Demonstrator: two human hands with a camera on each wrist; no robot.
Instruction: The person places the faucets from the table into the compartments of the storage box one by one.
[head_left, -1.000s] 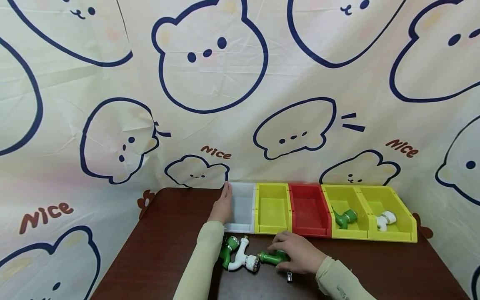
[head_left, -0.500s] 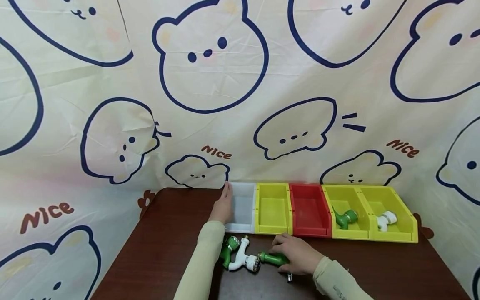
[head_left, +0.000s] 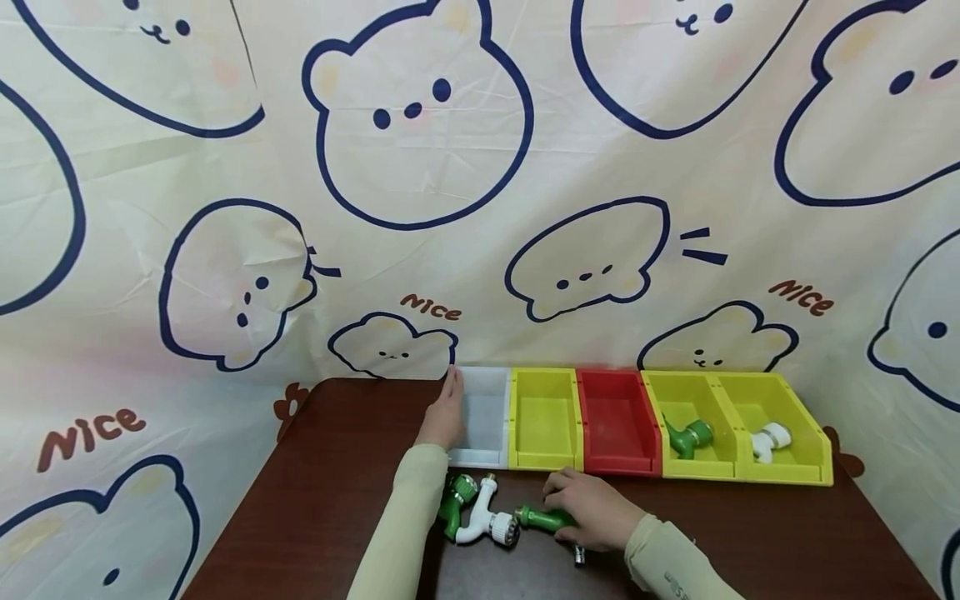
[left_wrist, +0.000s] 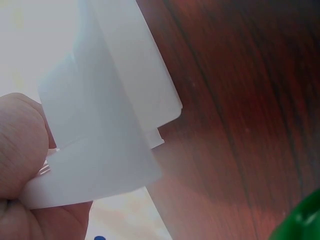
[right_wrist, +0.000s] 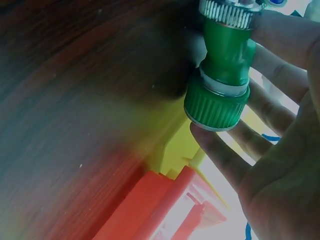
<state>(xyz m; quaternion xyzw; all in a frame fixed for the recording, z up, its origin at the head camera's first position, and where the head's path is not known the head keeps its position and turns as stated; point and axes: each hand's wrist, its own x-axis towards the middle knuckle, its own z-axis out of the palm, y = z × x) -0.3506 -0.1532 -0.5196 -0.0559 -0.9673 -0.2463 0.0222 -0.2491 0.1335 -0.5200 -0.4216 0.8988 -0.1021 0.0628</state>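
Observation:
At the left end of the bin row, my left hand holds the side wall of a pale grey plastic bin. The left wrist view shows thumb and fingers pinching the bin's edge. My right hand lies over a green water tap on the table, fingers around its body. Seen from the right wrist, the tap's ribbed green cap sits against the fingers; its other end is partly hidden. Left of it lie a white tap and another green tap, the latter partly behind my left sleeve.
Beside the grey bin stand a yellow bin, a red bin and two more yellow bins. One of these holds a green tap, the last a white tap. A printed cloth hangs behind the brown table.
My right hand has shifted very slightly on the green tap, its fingers drawing closer around it. The left hand stays on the grey bin.

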